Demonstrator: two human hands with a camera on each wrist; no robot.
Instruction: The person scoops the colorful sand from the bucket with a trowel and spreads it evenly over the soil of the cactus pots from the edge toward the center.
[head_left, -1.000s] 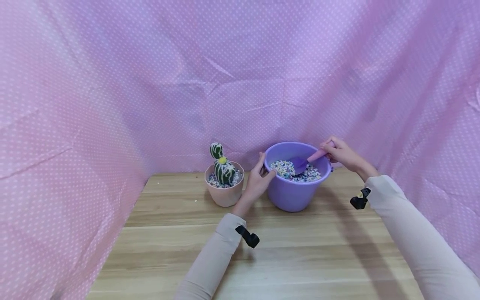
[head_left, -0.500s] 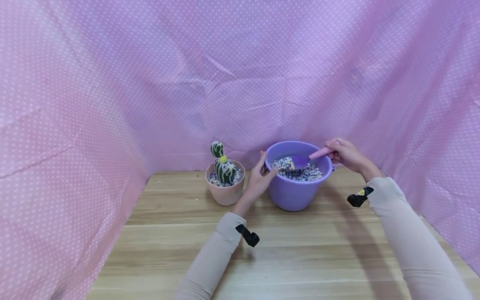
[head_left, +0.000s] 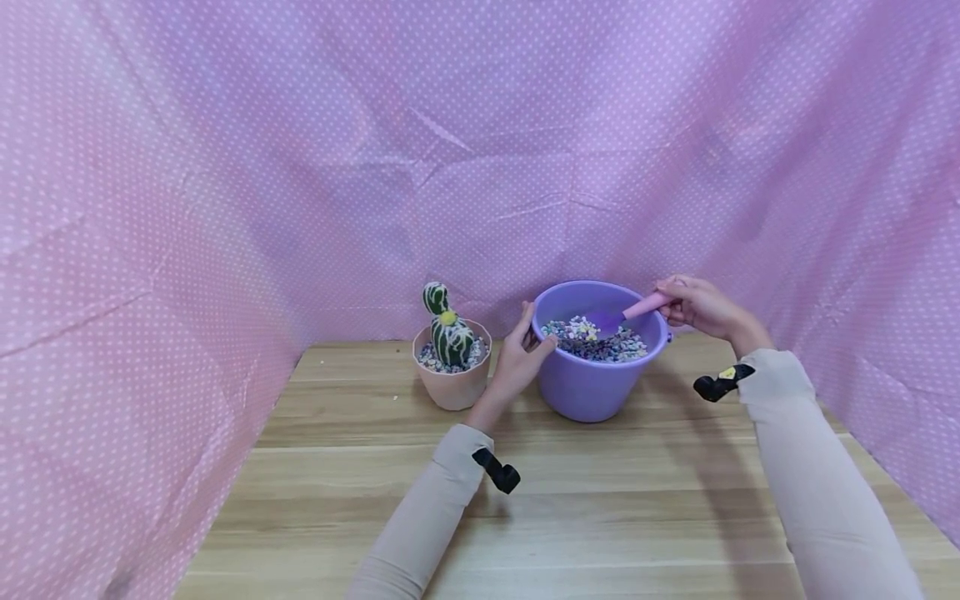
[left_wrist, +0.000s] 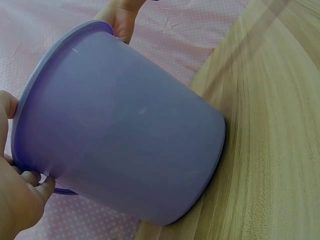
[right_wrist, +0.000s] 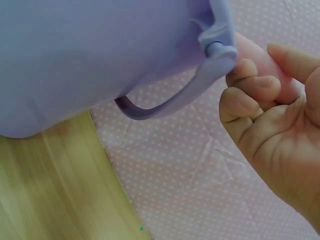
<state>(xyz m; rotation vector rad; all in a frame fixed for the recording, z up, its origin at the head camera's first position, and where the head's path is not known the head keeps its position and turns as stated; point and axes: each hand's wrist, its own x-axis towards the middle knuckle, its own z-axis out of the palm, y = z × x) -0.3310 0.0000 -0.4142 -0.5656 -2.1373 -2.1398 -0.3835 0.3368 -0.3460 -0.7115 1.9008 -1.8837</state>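
A purple bucket (head_left: 585,387) stands upright on the wooden table, partly filled with small multicoloured pebbles (head_left: 622,346). At its left rim my left hand (head_left: 517,362) grips the bucket, thumb over the edge and fingers outside, as the left wrist view also shows. My right hand (head_left: 705,308), at the right rim, holds the pink handle (head_left: 647,305) of a small shovel. Its purple blade (head_left: 606,322) lies inside the bucket with pale pebbles at its tip; part of it is hard to make out. In the right wrist view the fingers curl round the pink handle (right_wrist: 260,62).
Left of the bucket, a pale pink pot (head_left: 452,387) holds a green-and-white cactus figure (head_left: 452,340) in pebbles, close to my left forearm. A bucket handle (right_wrist: 175,102) hangs behind the bucket. Pink dotted cloth (head_left: 480,167) surrounds the table (head_left: 585,500).
My right hand has drawn back slightly to the right with the shovel. The blade has shifted right among the pebbles. My left hand keeps its grip on the bucket.
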